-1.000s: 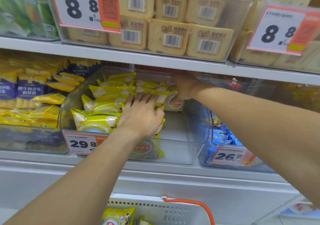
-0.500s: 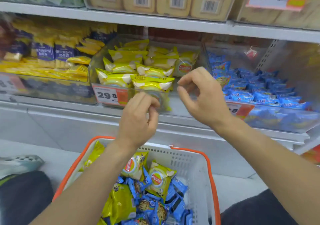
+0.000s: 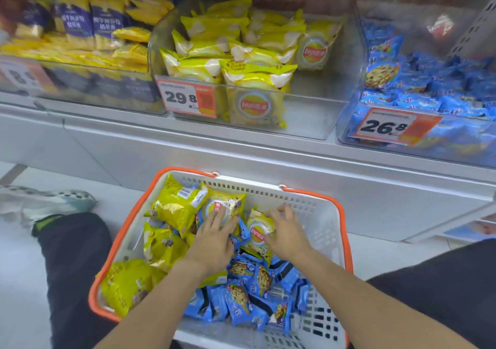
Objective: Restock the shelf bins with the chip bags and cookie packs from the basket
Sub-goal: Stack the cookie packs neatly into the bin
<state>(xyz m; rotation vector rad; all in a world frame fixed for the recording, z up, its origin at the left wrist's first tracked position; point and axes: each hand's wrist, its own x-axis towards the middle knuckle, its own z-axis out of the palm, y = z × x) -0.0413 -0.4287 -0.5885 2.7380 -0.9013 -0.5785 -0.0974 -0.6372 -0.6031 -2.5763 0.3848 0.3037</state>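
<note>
**Both hands down in the basket, a chip bag under each**

We have both hands inside the basket (image 3: 326, 230), near its far wall. Our left hand (image 3: 212, 241) lies flat on a yellow chip bag (image 3: 226, 205), fingers straight and pointing at the far wall. The bag sits just ahead of the fingertips, so this hand only needs to curl and lift. Our right hand (image 3: 285, 234) is on a second chip bag (image 3: 259, 232), which lies just to its left, between the two hands. The right fingers are bent over the bag's top edge, and we think they are starting to grip it, but the picture is a bit blurry there. This second bag stands with its long side pointing toward the far wall.

More yellow bags are piled at the left side of the basket. The blue cookie packs (image 3: 241, 295) fill the near middle, under our wrists.

Straight above the basket is the chip bin (image 3: 322, 115), with bags on its left side and bare room on its right. Right of that is the cookie bin (image 3: 346, 123), full of blue packs.
</note>
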